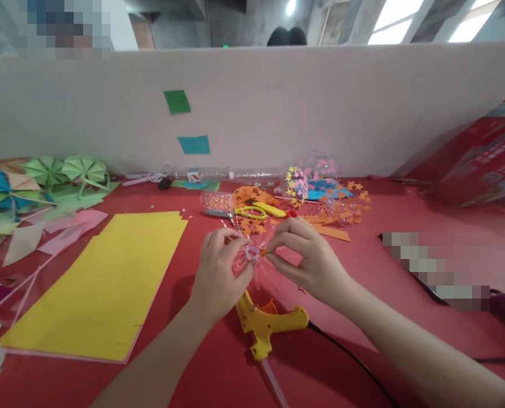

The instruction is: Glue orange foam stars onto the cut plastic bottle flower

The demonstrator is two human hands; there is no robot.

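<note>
My left hand (220, 269) grips a clear plastic bottle top (252, 253) whose sides are cut into thin strips that spread out. Orange paper stars (254, 228) sit on the strips at its far side. Right beside its ring-shaped neck, my right hand (307, 252) has thumb and fingertips pinched on a small orange paper star (263, 251), only partly visible. Just below both hands lies a yellow hot glue gun (269, 323) with a clear glue stick in its back end. One loose orange star (302, 289) rests on the red table near my right wrist.
Yellow paper sheets (103, 283) lie at left, near folded paper pinwheels (84, 167). Behind my hands are yellow-handled scissors (252, 212), a yellow cutter (269, 209), orange scraps and star-covered plastic pieces (297, 184). Clear bottles (256, 174) line the white partition (278, 107). The glue gun's cord runs right.
</note>
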